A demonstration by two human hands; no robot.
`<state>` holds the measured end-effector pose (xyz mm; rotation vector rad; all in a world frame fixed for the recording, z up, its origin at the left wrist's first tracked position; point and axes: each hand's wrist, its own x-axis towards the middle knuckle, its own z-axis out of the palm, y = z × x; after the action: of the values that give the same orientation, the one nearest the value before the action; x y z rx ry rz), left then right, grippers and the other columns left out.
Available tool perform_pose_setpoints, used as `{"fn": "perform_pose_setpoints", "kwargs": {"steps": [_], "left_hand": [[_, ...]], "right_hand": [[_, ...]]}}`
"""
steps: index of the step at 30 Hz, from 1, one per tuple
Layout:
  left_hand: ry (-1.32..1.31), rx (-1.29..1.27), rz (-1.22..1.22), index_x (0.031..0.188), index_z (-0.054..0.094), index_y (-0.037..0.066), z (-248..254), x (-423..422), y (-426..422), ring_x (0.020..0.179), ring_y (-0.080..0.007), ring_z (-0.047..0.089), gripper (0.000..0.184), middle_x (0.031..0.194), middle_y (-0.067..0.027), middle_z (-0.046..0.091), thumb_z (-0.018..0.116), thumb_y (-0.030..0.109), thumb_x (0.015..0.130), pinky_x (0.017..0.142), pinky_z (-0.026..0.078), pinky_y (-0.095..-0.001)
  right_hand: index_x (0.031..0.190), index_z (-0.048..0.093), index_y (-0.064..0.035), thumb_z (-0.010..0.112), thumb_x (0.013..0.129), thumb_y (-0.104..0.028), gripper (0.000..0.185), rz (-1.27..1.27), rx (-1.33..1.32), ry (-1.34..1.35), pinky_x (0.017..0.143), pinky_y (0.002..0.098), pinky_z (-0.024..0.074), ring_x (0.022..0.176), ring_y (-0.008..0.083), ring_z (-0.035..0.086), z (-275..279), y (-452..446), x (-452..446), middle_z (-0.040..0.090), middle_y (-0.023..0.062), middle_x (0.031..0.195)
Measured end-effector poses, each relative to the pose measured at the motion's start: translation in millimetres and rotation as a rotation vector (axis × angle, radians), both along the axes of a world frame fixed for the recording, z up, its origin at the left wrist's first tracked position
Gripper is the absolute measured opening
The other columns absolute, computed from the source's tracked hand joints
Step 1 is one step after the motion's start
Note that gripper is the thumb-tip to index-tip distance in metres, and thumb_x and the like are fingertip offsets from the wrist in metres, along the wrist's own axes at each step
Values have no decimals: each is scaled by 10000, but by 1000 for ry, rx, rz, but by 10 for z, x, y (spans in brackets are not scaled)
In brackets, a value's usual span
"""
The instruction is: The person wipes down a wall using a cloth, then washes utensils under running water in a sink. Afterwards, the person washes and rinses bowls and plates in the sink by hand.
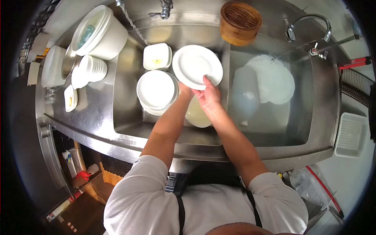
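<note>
Both hands are on a white round plate (196, 64) over the left sink basin. My left hand (185, 89) is at the plate's lower edge, its fingers mostly hidden beneath. My right hand (208, 93) grips the lower right rim, thumb on top. To the left sits a stack of round white plates (156, 89), with square white dishes (156, 56) behind it. A round container (199, 112) with cloudy yellowish liquid lies below my hands in the same basin.
The right basin (274, 125) holds water, foam and a submerged pale object. A bamboo steamer (240, 22) stands behind the divider. On the left counter are a white bucket (111, 39), stacked bowls (94, 69) and a small dish (70, 98). Faucets (290, 31) rise at the back.
</note>
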<state>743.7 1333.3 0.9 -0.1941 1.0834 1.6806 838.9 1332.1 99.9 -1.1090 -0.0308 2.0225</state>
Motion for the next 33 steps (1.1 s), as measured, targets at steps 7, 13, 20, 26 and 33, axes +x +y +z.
{"fn": "perform_pose_setpoints", "kwargs": {"steps": [7,13,20,26,33], "left_hand": [[123,69,-213,1360,425,40,-278,-312,-23,1188,-288,529,570,1290,-147,538,628,282,886,946,486,-425],[499,126,-387,1369,417,45,98,-520,-279,1215,-295,511,580,1309,-149,524,614,319,897,959,479,-448],[-143,265,-463,1419,333,41,1461,-657,-1103,1248,-318,488,484,1366,-160,477,476,165,974,1005,457,-470],[117,31,-231,1404,340,9,1409,-526,-1627,1188,-310,542,539,1323,-162,519,572,84,924,994,472,-463],[198,91,-138,1379,385,21,1689,-723,-2002,1172,-285,548,527,1307,-137,529,605,63,901,988,478,-434]], "right_hand": [[1295,456,-74,648,903,-185,450,116,181,-66,781,431,556,1047,236,613,153,-144,153,586,82,1200],[1283,479,-60,648,891,-178,443,221,260,-69,740,400,566,1022,231,621,281,-261,297,605,87,1153],[1277,452,44,637,898,-272,527,445,692,-374,673,367,580,941,221,651,650,-375,596,612,157,1111],[1095,574,-47,468,959,-517,501,-89,491,-753,762,339,499,836,165,598,407,-217,1505,623,76,955],[1410,349,-28,298,918,-607,761,15,-261,-520,1010,590,315,1226,343,459,-1312,191,2400,405,150,1442]]}}
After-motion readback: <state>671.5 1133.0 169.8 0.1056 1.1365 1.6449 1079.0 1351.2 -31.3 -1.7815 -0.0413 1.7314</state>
